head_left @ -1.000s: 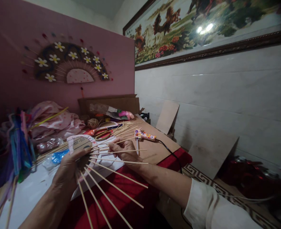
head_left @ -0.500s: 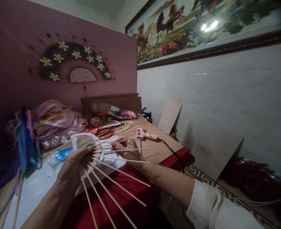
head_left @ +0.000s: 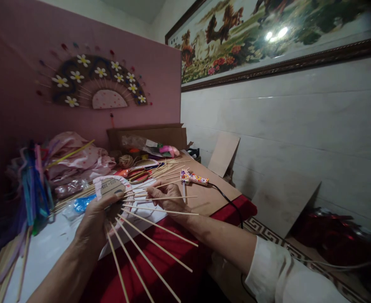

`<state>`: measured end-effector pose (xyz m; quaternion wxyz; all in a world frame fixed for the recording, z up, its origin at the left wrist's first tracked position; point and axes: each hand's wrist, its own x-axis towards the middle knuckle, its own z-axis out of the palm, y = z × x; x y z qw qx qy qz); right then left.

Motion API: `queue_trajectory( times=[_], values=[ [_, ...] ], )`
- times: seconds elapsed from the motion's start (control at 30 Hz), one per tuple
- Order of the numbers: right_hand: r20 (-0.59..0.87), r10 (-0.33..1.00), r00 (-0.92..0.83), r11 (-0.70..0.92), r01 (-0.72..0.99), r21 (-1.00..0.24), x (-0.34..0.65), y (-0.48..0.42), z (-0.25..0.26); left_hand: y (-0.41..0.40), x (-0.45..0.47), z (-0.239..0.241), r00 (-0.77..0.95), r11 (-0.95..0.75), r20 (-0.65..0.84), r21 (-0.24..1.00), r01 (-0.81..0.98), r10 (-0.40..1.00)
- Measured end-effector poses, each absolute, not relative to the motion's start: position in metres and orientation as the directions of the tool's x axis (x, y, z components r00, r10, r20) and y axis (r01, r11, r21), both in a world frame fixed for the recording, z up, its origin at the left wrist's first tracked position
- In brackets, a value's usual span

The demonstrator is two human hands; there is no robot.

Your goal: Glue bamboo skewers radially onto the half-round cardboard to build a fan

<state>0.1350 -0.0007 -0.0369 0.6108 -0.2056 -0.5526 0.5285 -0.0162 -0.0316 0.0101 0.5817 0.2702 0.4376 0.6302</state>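
My left hand (head_left: 94, 221) grips a cardboard half-disc (head_left: 111, 187) with pink edging, from which several thin bamboo sticks (head_left: 155, 245) fan out toward me. My right hand (head_left: 168, 198) is closed in a pinch on one of the upper sticks (head_left: 173, 198) near the disc. Both hands hover just above the white tabletop (head_left: 43, 252) and its red cloth edge (head_left: 169, 252).
A floral-patterned glue gun (head_left: 194, 179) with a black cord lies on brown cardboard beyond my right hand. Loose sticks, red scissors (head_left: 138, 174), twine, pink fabric (head_left: 78, 162) and a cardboard box crowd the back. A finished flower fan (head_left: 99, 84) hangs on the pink wall.
The view shifted slightly right a second ago; since then the hands have stayed nearly still, the right fingers keeping their pinch on the stick.
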Motion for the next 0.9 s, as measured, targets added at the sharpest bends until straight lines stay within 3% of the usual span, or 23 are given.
queue_trajectory(
  times=[0.9],
  values=[
    [0.429, 0.886, -0.174, 0.336, -0.397, -0.854, 0.1364, -0.004, -0.0328, -0.0272, -0.0166, 0.0063, -0.181, 0.031, -0.144, 0.857, -0.514, 0.973]
  ],
)
